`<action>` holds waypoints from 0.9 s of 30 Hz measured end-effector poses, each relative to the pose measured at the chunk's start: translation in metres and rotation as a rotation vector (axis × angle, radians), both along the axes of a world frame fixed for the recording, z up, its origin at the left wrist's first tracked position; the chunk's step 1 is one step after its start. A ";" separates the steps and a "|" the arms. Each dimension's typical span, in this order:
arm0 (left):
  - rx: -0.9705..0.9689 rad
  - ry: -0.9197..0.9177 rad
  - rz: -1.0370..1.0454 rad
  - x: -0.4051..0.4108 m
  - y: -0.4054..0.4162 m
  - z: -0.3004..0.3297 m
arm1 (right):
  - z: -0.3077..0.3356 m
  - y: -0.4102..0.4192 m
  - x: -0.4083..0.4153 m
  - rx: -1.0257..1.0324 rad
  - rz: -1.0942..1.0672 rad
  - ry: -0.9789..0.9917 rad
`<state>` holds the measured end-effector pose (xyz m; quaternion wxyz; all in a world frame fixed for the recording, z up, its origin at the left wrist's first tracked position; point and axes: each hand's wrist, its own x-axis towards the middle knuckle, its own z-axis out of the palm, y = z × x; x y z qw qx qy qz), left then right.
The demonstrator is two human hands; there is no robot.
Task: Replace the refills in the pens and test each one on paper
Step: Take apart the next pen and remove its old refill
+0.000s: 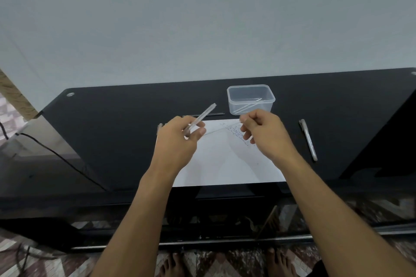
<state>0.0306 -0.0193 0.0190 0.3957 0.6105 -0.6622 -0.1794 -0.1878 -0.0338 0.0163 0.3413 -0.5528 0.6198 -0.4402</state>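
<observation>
- left hand (177,139): fingers curled round a clear pen barrel (201,119), barrel tilted up and away twd the far edge of the desk (126,123). held above the near-left part of the paper (227,164).
- right hand (263,132): fingertips pinched together on what looks like a thin pale refill (221,128), running from the pinch twd the barrel's open end. too faint for me to say if its tip is inside the barrel yet.
- paper: white sheet at the near edge of the desk, centre; scribble marks in its far-right corner, partly under the right hand.
- clear tub (251,99): just beyond the paper's far edge, a few thin pale sticks inside, prob refills.
- white pen (308,139): lying on the desk right of the paper, well apart from both hands.
- thin dark stick (203,114): on the desk just past the paper's far-left corner, poss a spent refill, can't confirm.
- step in hand, my read: feeding the refill into the barrel.
- to do it well: keep the barrel still, line the refill up w/ its axis, push straight w/out bending it, seat fully, then test on a bare patch of paper.
</observation>
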 end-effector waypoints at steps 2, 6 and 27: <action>-0.015 -0.040 -0.001 -0.005 0.001 0.002 | 0.001 0.003 0.008 0.001 0.054 -0.009; 0.027 -0.109 0.020 -0.006 0.000 0.001 | 0.004 0.006 0.017 0.010 0.098 -0.029; 0.163 -0.072 0.162 0.006 -0.002 -0.002 | -0.021 -0.003 0.027 0.010 0.138 0.492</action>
